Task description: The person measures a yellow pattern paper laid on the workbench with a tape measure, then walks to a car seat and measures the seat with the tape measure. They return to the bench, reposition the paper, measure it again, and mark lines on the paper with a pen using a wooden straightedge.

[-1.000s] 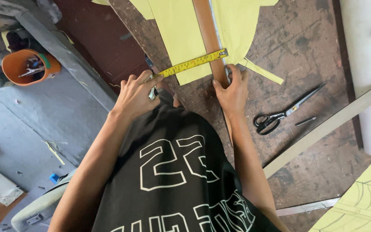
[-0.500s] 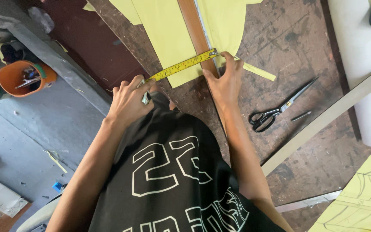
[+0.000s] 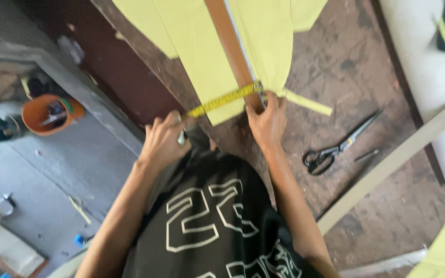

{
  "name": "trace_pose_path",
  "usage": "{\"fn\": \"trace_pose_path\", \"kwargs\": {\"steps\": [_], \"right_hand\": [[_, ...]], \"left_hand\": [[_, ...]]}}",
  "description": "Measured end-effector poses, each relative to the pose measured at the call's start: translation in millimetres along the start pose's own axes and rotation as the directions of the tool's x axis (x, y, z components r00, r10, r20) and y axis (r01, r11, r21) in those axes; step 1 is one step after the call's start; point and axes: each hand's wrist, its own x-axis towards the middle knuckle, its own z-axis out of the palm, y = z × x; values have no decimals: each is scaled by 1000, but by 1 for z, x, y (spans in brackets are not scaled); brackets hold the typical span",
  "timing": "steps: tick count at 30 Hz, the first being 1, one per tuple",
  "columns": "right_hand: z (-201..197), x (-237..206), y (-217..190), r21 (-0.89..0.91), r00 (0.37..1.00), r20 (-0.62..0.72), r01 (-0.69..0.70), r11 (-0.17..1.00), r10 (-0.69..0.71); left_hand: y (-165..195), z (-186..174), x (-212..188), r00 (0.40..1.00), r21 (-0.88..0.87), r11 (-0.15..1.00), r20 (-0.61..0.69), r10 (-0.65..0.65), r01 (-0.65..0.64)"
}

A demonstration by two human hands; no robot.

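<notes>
A yellow measuring tape (image 3: pixel 222 100) is stretched across the near end of a pale yellow sheet (image 3: pixel 202 62) lying on a worn brown workbench (image 3: pixel 336 72). My left hand (image 3: pixel 163 139) grips the tape's case end at the bench edge. My right hand (image 3: pixel 268 121) pins the tape's far end against a long brown wooden strip (image 3: pixel 230 41) that lies on the sheet. A narrow yellow offcut (image 3: pixel 307 102) sticks out to the right of my right hand.
Black-handled scissors (image 3: pixel 336 146) and a small dark pen-like object (image 3: pixel 366 154) lie on the bench right of my right arm. A long pale wooden batten (image 3: pixel 392 162) crosses diagonally. White padded material (image 3: pixel 428 67) sits far right. An orange bucket (image 3: pixel 47 113) stands on the grey floor left.
The view has shifted so the bench and both hands sit lower and further right in the frame. Both hands keep the tape stretched across the sheet.
</notes>
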Motion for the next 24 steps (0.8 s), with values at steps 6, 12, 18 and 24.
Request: {"fn": "trace_pose_path", "kwargs": {"steps": [6, 12, 18, 24], "right_hand": [[1, 0, -4, 16, 999, -13, -43, 999, 43], [2, -1, -6, 21, 998, -25, -63, 998, 64], [2, 0, -7, 43, 994, -26, -105, 994, 106], [2, -2, -5, 50, 996, -39, -80, 996, 82]], "left_hand": [[4, -9, 3, 1000, -50, 999, 20, -19, 20], [2, -9, 3, 997, -41, 998, 58, -43, 45], [-2, -7, 5, 999, -17, 1000, 41, -18, 19], [-4, -3, 4, 1000, -56, 998, 25, -2, 3]]}}
